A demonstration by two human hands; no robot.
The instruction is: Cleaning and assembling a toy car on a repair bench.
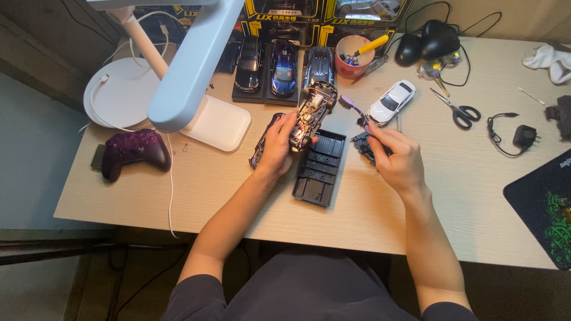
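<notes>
Model-car chassis (310,113), wiring exposed, sits at upper centre of the frame, gripped by the left hand (278,142). Right hand (397,156) pinches a purple-handled tool (352,109) above the bench (226,190). Further up, a red cup (351,66) holds a yellow-handled tool (372,45).

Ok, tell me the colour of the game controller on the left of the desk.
Dark purple controller, best seen in the head view.

Desk top (452,196): pale wood-grain laminate, matt. Base plate (319,168): dark moulded plastic, matt, ribbed. Opened model car chassis (311,113): bare metal and wiring exposed. White model car (391,102): glossy painted body. Game controller (132,152): translucent purple plastic, glossy. Scissors (457,109): metal blades, black plastic handles.
</notes>
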